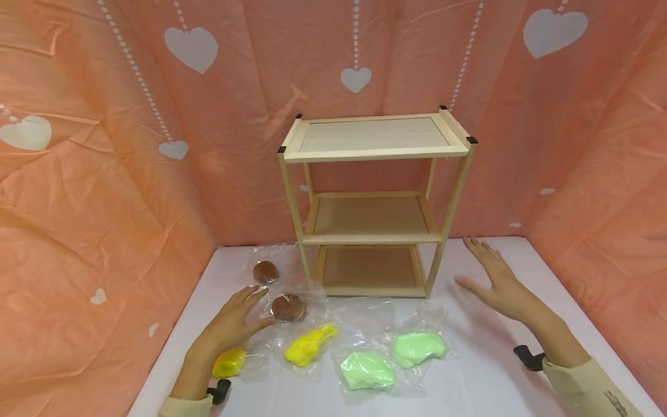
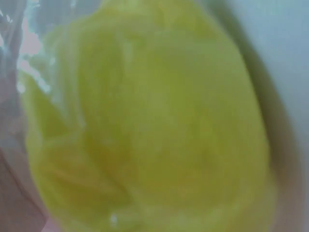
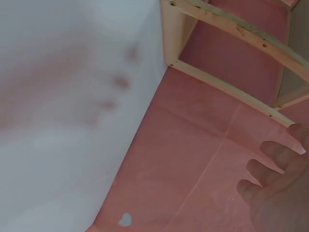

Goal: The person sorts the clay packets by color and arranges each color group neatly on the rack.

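My left hand (image 1: 229,322) hovers with fingers spread over the left side of the table, nearest to the bagged brown lumps, and grips nothing. Under its wrist lies a yellow lump (image 1: 228,362) in a clear bag, which fills the left wrist view (image 2: 154,121). Two brown lumps (image 1: 289,307) (image 1: 266,271) lie beyond its fingers. Another bagged yellow lump (image 1: 311,345) and two bagged pale green lumps (image 1: 367,371) (image 1: 417,348) lie to the right. My right hand (image 1: 502,288) is held empty, fingers extended, right of the wooden shelf (image 1: 372,238).
The three-tier shelf stands at the back of the white table (image 1: 469,382). Peach cloth (image 1: 250,145) with white hearts hangs behind and on both sides. Clear plastic bags (image 1: 362,315) spread around the lumps. Dark wrist cameras (image 1: 529,358) sit on both wrists.
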The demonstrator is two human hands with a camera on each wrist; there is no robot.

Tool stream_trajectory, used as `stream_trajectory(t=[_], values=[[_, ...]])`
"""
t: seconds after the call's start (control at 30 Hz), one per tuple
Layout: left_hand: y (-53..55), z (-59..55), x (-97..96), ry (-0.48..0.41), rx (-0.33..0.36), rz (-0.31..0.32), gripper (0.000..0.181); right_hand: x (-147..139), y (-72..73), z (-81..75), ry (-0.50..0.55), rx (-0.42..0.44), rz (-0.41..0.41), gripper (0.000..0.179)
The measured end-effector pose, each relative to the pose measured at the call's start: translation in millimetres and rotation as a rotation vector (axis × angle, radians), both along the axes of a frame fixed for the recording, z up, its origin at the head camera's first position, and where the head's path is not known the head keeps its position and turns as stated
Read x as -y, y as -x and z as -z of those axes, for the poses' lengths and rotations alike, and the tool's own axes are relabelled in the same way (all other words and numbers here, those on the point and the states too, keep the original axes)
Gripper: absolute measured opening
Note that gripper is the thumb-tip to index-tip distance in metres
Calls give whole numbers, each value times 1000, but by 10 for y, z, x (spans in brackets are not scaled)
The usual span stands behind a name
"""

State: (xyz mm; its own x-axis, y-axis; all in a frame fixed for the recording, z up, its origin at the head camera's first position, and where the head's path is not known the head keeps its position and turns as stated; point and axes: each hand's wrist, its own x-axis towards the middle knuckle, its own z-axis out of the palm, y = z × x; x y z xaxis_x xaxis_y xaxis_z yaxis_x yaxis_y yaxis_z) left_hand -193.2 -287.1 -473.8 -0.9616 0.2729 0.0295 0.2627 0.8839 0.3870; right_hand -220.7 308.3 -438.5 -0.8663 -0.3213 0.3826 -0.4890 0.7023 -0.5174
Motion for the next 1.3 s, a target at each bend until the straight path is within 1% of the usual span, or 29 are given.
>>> stream_trajectory(t=[0.17,0.27,0.43,0.5,0.6,0.73,0.8,1.0,1.13,1.23,1.3], values=[[31,28,-34,-36,7,22,77,57,50,-108,31,65,-2,93],[44,38,-49,-39,5,36,71,99,98,-180,47,74,-5,94],[59,57,-71,-33,5,49,67,184,174,-313,75,35,-25,93],[67,61,-82,-41,16,42,66,215,189,-363,77,32,-19,93],[81,70,-101,-47,49,14,66,252,200,-430,79,32,10,89],[102,96,-112,-30,79,-25,69,293,223,-490,102,13,27,84],[110,114,-111,-27,76,-29,70,318,244,-510,125,0,26,81],[145,151,-132,-17,71,-43,69,371,310,-530,192,-98,-13,72],[165,163,-163,-2,61,-50,67,392,330,-559,209,-103,-7,67],[175,164,-178,3,41,-34,63,406,351,-578,222,-103,-9,63],[185,156,-188,-5,36,-26,62,409,364,-583,232,-121,-15,60]])
